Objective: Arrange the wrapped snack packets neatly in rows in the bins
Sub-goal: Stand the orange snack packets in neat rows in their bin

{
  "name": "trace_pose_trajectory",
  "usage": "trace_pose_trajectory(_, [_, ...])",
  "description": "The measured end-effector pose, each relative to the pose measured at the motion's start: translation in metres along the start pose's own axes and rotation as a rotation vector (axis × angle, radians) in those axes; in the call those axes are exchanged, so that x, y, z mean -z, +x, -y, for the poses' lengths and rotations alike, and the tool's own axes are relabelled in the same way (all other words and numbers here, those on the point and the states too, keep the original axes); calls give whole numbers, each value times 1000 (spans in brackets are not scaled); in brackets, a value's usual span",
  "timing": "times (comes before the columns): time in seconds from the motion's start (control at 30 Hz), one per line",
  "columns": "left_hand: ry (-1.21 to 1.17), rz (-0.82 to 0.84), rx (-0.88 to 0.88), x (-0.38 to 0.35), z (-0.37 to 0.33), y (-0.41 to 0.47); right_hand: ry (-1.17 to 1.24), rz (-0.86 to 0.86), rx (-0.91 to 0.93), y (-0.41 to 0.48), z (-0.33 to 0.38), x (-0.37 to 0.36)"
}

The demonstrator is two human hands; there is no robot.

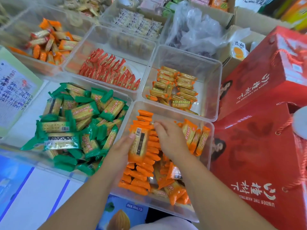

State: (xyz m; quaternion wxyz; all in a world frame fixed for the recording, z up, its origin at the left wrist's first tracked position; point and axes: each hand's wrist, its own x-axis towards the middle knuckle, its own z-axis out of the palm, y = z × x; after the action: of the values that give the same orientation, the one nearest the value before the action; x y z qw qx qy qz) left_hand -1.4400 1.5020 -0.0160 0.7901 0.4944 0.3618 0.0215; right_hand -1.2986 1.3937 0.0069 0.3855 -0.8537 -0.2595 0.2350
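The left hand (122,151) pinches an orange packet (140,143), long axis pointing away, at the left edge of the row (152,153), which the right hand (169,141) presses with outstretched fingers (162,130).

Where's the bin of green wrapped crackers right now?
In the head view it's lower left: the clear plastic bin of green-wrapped packets sits directly left of the clear bin of orange packets and just in front of the bin of red packets.
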Motion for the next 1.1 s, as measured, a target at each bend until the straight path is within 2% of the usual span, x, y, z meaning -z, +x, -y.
trace_pose_trajectory(0.03, [-22, -30, 8, 3, 5, 0, -192, -54, 23, 9, -8, 7])
trace_pose_trajectory(0.07, [-29, -51, 9, 4, 9, -1, -392, -39, 16, 17, -14, 14])
trace_pose_trajectory(0.13, [5, -46, 3, 7, 15, -2, -734, 148, -22, 28, -23, 22])
trace_pose_trajectory(0.27, [59, -7, -16, 8, 21, -4, -1020, 447, 43, 40, -23, 14])
trace_pose_trajectory(0.33, [63, 7, -13, 9, 22, -5, -1149, 606, 14, 47, -26, 7])
trace_pose_trajectory(0.4, [67, 26, -8, 11, 24, -5, -1234, 638, 23, 50, -31, 4])
trace_pose_trajectory(0.53, [78, 42, -15, 12, 25, -9, -1296, 474, 158, 43, -47, 1])
trace_pose_trajectory(0.77, [52, 16, -2, 10, 26, -11, -1294, 392, 188, 42, -39, -1])
trace_pose_trajectory(1.1, [4, -17, 0, 3, 24, -10, -1024, 522, -121, 35, 34, 47])
